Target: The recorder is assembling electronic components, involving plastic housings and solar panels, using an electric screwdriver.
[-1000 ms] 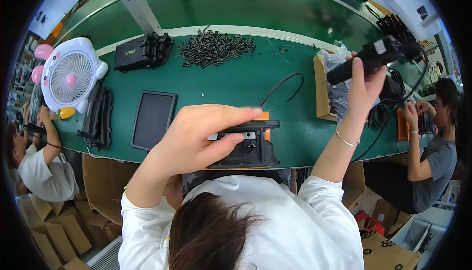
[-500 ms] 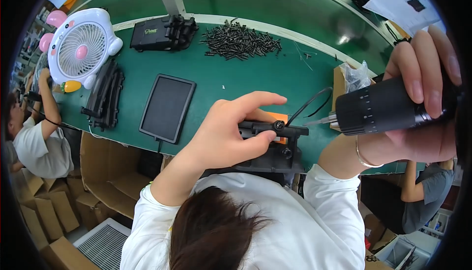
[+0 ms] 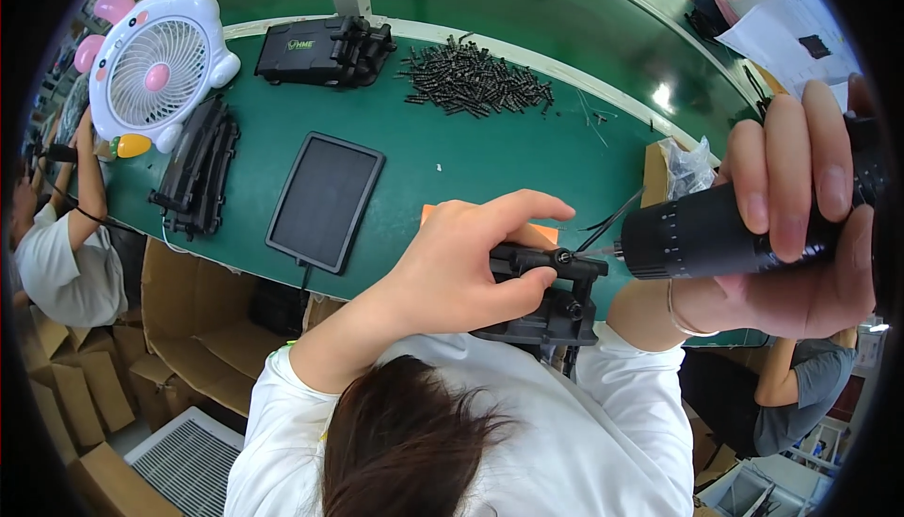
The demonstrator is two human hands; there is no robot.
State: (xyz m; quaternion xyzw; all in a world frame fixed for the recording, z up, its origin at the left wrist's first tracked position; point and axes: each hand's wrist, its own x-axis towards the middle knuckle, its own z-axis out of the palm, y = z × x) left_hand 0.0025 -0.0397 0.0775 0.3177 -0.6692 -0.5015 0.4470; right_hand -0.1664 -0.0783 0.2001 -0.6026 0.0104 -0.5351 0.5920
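Observation:
My left hand (image 3: 452, 267) grips a black plastic housing (image 3: 541, 327) at the table's near edge, thumb and fingers on its top bar. A small round fastener (image 3: 565, 256) sits in that bar just beyond the thumb tip. In my right hand (image 3: 796, 173) is a black electric screwdriver (image 3: 673, 239), held nearly level with its bit pointing left. The bit tip reaches the fastener or lies very close to it; actual contact cannot be made out. A black cable (image 3: 603, 227) rises behind the housing. Orange material (image 3: 428, 211) shows partly behind my left hand.
On the green table lie a flat black panel (image 3: 325, 201), stacked black plastic parts (image 3: 196, 173), a black case (image 3: 311, 52) and a pile of small black ribbed pieces (image 3: 476, 79). A white fan (image 3: 188, 41) stands left. Cardboard boxes (image 3: 202, 319) are below; people sit either side.
The screwdriver bit has come left, from apart to at or beside the fastener. My left hand and the housing sit slightly further right and lower in view.

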